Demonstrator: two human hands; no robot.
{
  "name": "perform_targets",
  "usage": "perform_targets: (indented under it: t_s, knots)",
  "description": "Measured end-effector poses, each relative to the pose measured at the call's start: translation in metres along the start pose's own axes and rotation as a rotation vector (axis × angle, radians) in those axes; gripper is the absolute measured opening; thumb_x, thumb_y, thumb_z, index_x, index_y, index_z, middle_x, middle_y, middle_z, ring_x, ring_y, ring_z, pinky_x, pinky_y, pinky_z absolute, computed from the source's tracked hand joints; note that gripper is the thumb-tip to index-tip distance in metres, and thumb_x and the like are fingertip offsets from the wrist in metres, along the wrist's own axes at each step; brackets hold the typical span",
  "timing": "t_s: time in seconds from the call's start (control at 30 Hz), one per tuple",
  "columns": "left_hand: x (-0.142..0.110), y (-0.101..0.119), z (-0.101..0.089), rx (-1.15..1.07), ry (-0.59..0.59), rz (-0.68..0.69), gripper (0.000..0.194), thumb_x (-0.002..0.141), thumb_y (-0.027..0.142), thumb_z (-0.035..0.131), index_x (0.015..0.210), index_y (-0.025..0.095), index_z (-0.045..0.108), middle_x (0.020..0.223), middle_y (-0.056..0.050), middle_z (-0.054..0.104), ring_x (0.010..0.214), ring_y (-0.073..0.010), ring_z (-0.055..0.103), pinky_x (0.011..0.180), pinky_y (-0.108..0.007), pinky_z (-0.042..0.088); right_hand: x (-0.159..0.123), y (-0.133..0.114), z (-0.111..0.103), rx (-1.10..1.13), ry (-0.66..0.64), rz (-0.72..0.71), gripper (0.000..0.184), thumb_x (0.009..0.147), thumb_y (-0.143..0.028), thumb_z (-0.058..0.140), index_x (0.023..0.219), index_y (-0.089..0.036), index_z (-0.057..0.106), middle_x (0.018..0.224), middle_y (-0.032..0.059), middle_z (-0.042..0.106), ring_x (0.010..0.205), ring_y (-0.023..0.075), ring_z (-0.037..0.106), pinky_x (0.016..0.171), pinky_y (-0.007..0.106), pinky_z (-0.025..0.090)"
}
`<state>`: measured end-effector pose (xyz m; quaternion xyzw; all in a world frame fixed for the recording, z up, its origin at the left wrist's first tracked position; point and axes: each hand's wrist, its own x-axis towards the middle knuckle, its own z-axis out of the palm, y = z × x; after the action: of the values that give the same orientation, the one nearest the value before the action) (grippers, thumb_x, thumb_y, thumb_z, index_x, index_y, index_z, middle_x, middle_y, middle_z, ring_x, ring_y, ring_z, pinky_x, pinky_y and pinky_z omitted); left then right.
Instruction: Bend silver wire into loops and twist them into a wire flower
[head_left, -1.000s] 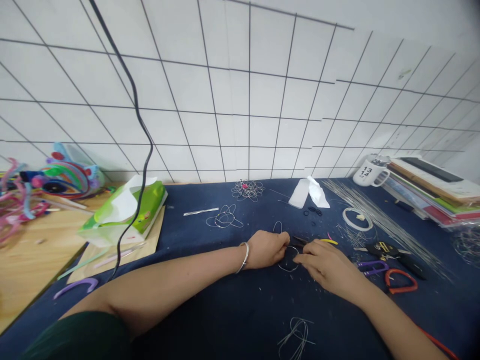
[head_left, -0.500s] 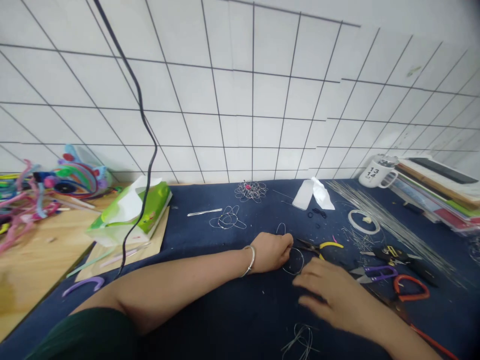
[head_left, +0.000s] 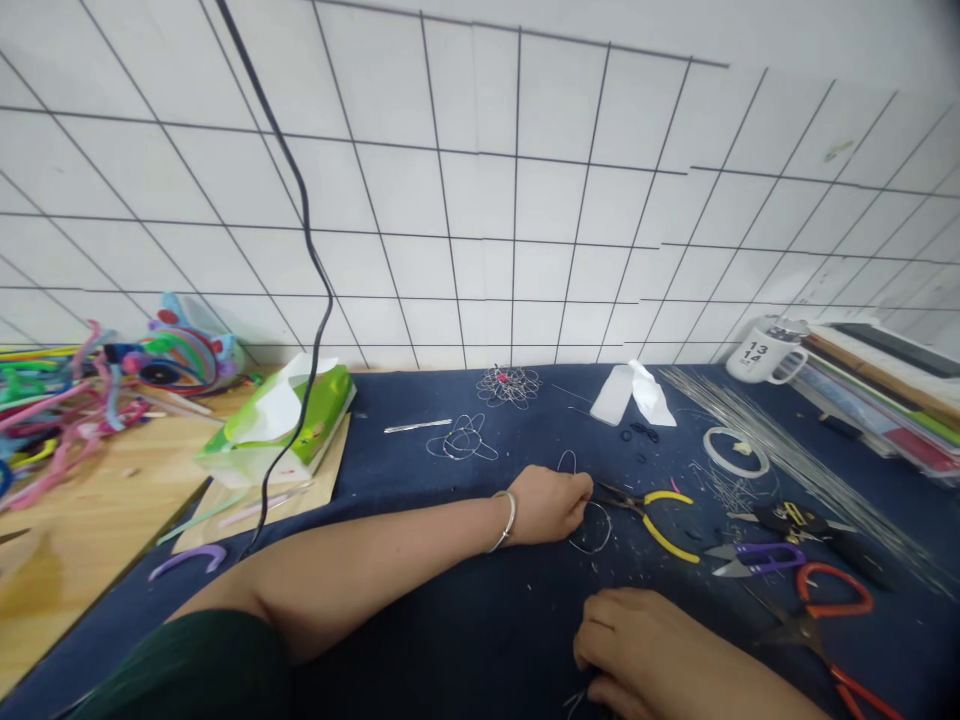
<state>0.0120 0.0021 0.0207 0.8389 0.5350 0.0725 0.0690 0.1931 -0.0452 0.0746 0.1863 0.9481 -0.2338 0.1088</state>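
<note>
My left hand (head_left: 551,503) is closed, with thumb and fingers pinching a thin silver wire bent into loops. One rounded wire loop (head_left: 592,530) shows below the fingertips and a narrower one stands above them. My right hand (head_left: 645,645) is low near the front, its fingers bent and thumb apart, over a bundle of loose wires (head_left: 576,700) that it mostly covers. Its fingertips are partly hidden, and I see nothing held in them. Yellow-handled pliers (head_left: 649,510) lie spread just right of my left hand.
Further back lie a looped wire piece (head_left: 465,438) and a wire flower with a red centre (head_left: 508,385). On the right are purple snips (head_left: 765,560), red-handled scissors (head_left: 817,620), long straight wires (head_left: 780,440) and a mug (head_left: 761,355). A tissue pack (head_left: 322,410) sits left.
My right hand has left the wire loop and moved down towards the front, over the loose wires. The pliers are now uncovered. My left hand keeps its pinch on the wire.
</note>
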Motion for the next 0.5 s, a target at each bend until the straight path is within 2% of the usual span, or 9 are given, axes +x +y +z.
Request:
perform_targets:
  t_s: [0.2, 0.33, 0.5]
  knots:
    - [0.0004, 0.0004, -0.0009, -0.008, 0.008, 0.006, 0.017, 0.083, 0.029, 0.036, 0.092, 0.024, 0.049, 0.082, 0.001, 0.064, 0.072, -0.0182, 0.062, 0.063, -0.026, 0.044, 0.0012, 0.0, 0.0047, -0.055, -0.007, -0.024, 0.005, 0.076, -0.018, 0.053, 0.077, -0.02, 0.058, 0.082, -0.0005, 0.061, 0.077, 0.0137, 0.055, 0.068, 0.024, 0.041]
    - [0.0008, -0.0001, -0.0003, -0.014, 0.009, 0.011, 0.016, 0.082, 0.029, 0.037, 0.092, 0.025, 0.049, 0.081, 0.001, 0.064, 0.072, -0.0179, 0.062, 0.063, -0.026, 0.043, 0.0028, -0.0022, 0.0048, -0.12, -0.027, -0.006, 0.005, 0.071, -0.016, 0.055, 0.074, -0.018, 0.057, 0.081, 0.0011, 0.062, 0.074, 0.0157, 0.056, 0.065, 0.025, 0.04]
    - [0.0006, -0.0012, -0.0001, -0.018, 0.01, 0.008, 0.019, 0.082, 0.031, 0.038, 0.097, 0.025, 0.049, 0.082, 0.001, 0.064, 0.072, -0.0173, 0.062, 0.063, -0.025, 0.044, 0.0, -0.001, -0.0014, -0.069, -0.009, 0.042, 0.007, 0.073, -0.015, 0.05, 0.074, -0.018, 0.056, 0.077, 0.0007, 0.061, 0.068, 0.0131, 0.055, 0.06, 0.023, 0.037]
